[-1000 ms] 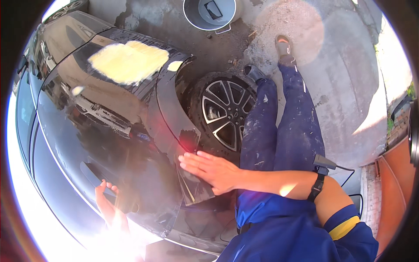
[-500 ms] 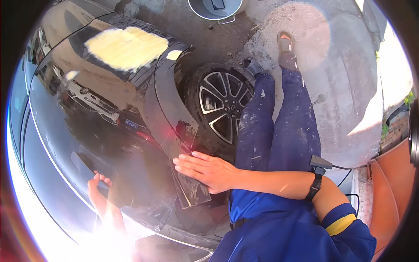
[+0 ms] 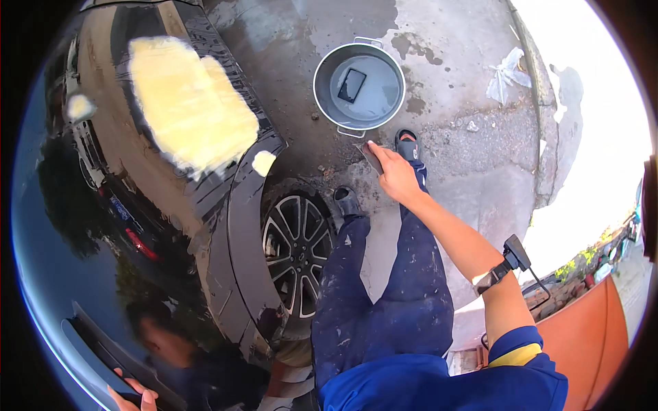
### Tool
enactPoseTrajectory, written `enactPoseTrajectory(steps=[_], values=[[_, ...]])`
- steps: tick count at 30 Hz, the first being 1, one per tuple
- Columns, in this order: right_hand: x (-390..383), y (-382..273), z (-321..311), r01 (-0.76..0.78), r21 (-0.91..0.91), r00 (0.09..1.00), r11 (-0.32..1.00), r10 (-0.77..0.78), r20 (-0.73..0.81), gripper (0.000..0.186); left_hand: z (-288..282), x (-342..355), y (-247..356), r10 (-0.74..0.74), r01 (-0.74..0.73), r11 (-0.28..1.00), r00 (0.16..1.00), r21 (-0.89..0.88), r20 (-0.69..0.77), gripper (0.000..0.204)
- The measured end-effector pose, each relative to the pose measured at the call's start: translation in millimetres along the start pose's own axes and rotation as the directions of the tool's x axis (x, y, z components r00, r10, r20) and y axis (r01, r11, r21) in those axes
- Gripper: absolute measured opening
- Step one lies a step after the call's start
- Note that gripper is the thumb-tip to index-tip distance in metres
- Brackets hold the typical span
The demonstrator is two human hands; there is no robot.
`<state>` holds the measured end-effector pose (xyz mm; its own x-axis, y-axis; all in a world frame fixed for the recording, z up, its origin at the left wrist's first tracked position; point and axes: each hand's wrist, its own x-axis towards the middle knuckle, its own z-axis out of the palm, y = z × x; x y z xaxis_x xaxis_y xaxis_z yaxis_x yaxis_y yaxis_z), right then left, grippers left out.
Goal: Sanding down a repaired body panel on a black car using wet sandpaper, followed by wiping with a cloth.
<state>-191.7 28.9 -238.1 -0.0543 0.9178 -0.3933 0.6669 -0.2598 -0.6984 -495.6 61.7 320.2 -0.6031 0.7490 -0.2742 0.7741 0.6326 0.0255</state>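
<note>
My right hand (image 3: 397,175) is stretched out over the ground, just short of the bucket. A thin, dark flat sheet (image 3: 371,159) that looks like sandpaper is pinched between its fingers. Inside the round grey metal bucket (image 3: 394,116), a dark rectangular block (image 3: 351,85) lies in cloudy water. At the lower left my left hand (image 3: 130,396), partly cut off by the picture's edge, has its fingers bent around the dark door handle (image 3: 96,353) of the car. Pale yellow filler (image 3: 188,103) covers a patch of the dark car body (image 3: 226,274), with a smaller spot (image 3: 263,163) by the wheel arch.
The car's wheel (image 3: 299,257) with its spoked rim is beside my legs. Wet concrete ground (image 3: 473,137) spreads around my feet. A crumpled whitish rag or plastic (image 3: 508,75) lies near a raised edge at the far right. An orange-brown panel (image 3: 589,342) stands at the lower right.
My right hand has left the car panel below the wheel arch and reached out toward the bucket. The view has shifted, so the whole bucket shows and my left hand sits lower.
</note>
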Motion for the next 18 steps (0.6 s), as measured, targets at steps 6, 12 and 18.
enactPoseTrajectory(steps=[6, 12, 18], values=[[226, 115, 44, 0.021, -0.369, 0.989, 0.929, 0.035, 0.145, 0.063, 0, -2, -20, -0.016, -0.014, 0.993, 0.969, -0.118, -0.245, 0.056], [299, 192, 125, -0.300, -0.578, 0.835, 0.759, 0.501, 0.225, 0.049, -26, -13, -24, -0.042, 0.024, 0.956, 0.998, -0.292, -0.055, 0.053], [313, 292, 151, -0.362, -0.498, 0.774, 0.788, 0.552, 0.311, 0.046, -70, -28, -40, -0.265, 0.297, 0.910, 0.953, -0.289, 0.146, 0.069]])
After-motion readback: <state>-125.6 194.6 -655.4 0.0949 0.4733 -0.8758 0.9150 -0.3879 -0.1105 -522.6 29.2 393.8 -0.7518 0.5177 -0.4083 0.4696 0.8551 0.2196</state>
